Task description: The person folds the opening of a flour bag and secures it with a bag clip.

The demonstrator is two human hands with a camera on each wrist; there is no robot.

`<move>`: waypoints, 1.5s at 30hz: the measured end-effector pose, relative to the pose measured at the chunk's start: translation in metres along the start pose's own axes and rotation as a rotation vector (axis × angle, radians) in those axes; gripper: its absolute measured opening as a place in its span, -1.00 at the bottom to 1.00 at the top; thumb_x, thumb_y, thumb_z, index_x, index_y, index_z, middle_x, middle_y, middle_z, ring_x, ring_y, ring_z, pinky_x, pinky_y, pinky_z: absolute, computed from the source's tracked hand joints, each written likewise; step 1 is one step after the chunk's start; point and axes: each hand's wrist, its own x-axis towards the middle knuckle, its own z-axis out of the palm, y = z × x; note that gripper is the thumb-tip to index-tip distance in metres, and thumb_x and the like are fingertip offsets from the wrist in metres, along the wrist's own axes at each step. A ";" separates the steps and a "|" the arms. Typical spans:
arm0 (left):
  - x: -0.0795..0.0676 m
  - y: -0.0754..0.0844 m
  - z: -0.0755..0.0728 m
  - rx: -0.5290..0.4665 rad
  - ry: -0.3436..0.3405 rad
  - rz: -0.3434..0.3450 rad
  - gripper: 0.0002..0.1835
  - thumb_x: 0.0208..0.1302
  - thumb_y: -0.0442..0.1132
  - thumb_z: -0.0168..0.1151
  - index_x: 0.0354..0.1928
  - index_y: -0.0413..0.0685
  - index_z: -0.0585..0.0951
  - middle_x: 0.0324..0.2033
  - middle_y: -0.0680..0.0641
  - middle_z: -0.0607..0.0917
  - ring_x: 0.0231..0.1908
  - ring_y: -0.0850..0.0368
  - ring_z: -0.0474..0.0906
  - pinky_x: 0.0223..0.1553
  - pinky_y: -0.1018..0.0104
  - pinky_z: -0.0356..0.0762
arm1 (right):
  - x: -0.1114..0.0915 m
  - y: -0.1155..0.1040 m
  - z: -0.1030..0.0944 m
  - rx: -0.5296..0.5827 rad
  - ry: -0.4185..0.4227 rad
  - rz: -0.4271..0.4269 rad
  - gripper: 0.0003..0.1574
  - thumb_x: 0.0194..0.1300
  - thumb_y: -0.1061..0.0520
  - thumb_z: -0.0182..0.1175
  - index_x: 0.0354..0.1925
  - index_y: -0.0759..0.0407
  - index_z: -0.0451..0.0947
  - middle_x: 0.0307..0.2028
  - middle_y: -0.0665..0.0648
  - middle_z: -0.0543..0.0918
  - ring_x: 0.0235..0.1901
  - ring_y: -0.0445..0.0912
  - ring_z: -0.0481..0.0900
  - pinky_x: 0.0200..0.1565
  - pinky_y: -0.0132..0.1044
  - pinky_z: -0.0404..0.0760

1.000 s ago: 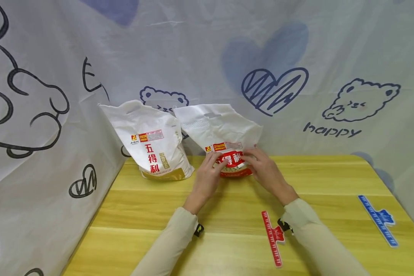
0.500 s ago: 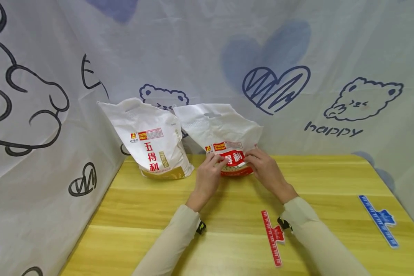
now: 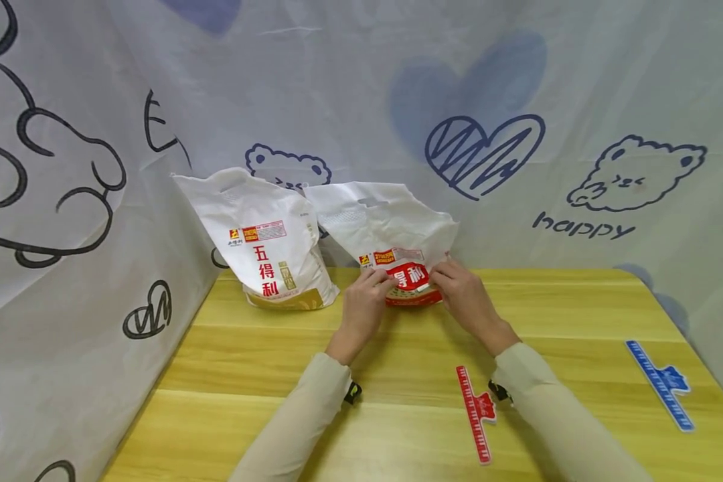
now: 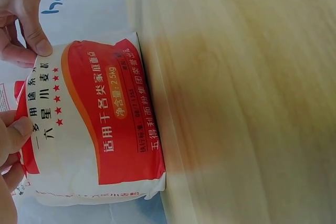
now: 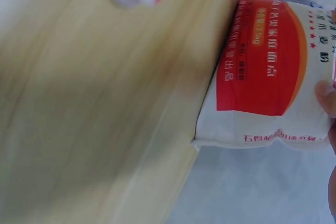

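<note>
Head view: the left hand and the right hand both pinch the red and white bag, one curled at each side.

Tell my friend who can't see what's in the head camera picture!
A person's left hand and right hand grip a red-labelled white bag. A gold-based white bag stands to its left, and a red clip and a blue clip lie nearer on the wooden table.

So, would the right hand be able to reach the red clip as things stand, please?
Probably yes, after letting go: the right hand grips the red-labelled bag, but nothing covers the red clip beside the right sleeve.
</note>
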 end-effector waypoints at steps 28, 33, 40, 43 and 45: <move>-0.007 -0.001 -0.005 -0.014 -0.062 0.009 -0.79 0.20 -0.48 0.34 -0.42 0.00 0.80 -0.37 0.05 0.69 -0.34 0.12 0.61 -0.49 0.31 0.65 | -0.010 -0.005 0.001 -0.095 -0.011 -0.125 -0.74 0.13 0.49 0.43 -0.21 0.29 0.68 -0.13 0.22 0.75 -0.07 0.10 0.70 -0.03 -0.05 0.74; -0.004 0.001 -0.009 -0.012 -0.061 0.021 -0.82 0.22 -0.43 0.34 -0.41 0.00 0.80 -0.37 0.05 0.70 -0.34 0.12 0.61 -0.49 0.30 0.66 | -0.008 -0.007 -0.005 -0.101 -0.007 -0.131 -0.69 0.06 0.48 0.49 -0.22 0.30 0.68 -0.14 0.22 0.76 -0.09 0.10 0.70 -0.02 -0.04 0.73; -0.009 0.007 -0.018 -0.019 -0.044 0.050 -0.83 0.19 -0.43 0.36 -0.46 -0.02 0.79 -0.40 0.05 0.70 -0.36 0.12 0.61 -0.52 0.31 0.63 | -0.014 -0.018 -0.013 -0.109 -0.031 -0.130 -0.74 0.11 0.45 0.47 -0.22 0.31 0.67 -0.10 0.24 0.76 -0.03 0.13 0.70 0.00 -0.02 0.72; -0.012 0.010 -0.022 -0.022 -0.045 0.057 -0.83 0.19 -0.43 0.35 -0.46 -0.01 0.79 -0.40 0.05 0.69 -0.36 0.13 0.61 -0.51 0.32 0.63 | -0.017 -0.024 -0.016 -0.104 -0.044 -0.116 -0.75 0.12 0.46 0.46 -0.21 0.30 0.68 -0.09 0.23 0.75 -0.01 0.13 0.69 0.02 -0.01 0.71; -0.015 0.013 -0.025 -0.027 -0.045 0.056 -0.82 0.17 -0.45 0.36 -0.45 -0.01 0.79 -0.40 0.06 0.68 -0.35 0.12 0.61 -0.50 0.31 0.64 | -0.019 -0.029 -0.018 -0.103 -0.050 -0.112 -0.73 0.12 0.48 0.45 -0.20 0.29 0.68 -0.07 0.23 0.75 0.02 0.13 0.69 0.03 -0.01 0.70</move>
